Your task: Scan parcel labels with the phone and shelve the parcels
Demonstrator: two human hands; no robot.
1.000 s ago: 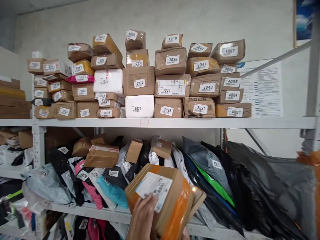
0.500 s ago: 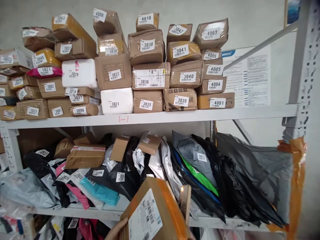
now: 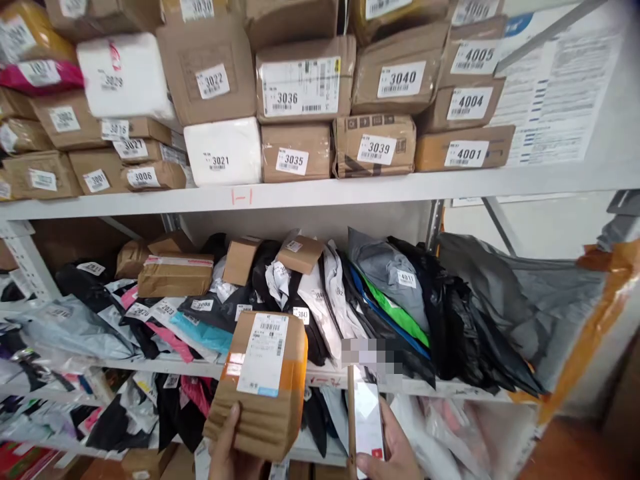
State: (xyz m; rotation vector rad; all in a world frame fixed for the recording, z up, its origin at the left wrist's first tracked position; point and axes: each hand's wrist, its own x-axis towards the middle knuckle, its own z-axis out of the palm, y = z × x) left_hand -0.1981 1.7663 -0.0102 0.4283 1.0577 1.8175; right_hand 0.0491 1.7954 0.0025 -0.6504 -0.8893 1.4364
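My left hand (image 3: 229, 437) grips a brown cardboard parcel (image 3: 240, 417) by its lower end, thumb across the front. Orange tape runs over the parcel, and a white shipping label (image 3: 263, 353) faces me. To its right, my right hand (image 3: 397, 450) is closed around a smartphone (image 3: 369, 417) with a bright screen showing a small red patch. The parcel and the phone are apart, both held in front of the middle shelf. Part of my right hand's fingers is hidden behind the phone.
The upper shelf (image 3: 350, 193) bears stacked numbered boxes, such as a white package (image 3: 223, 157). Bagged parcels crowd the middle shelf, among them a grey bag (image 3: 390, 267) and black bags (image 3: 450, 333). More bags lie below. An orange-taped post (image 3: 590, 340) stands at right.
My view has tilted down and come closer to the shelves. The parcel has moved lower and left, its label now facing me. The phone's screen and my right hand have come into view.
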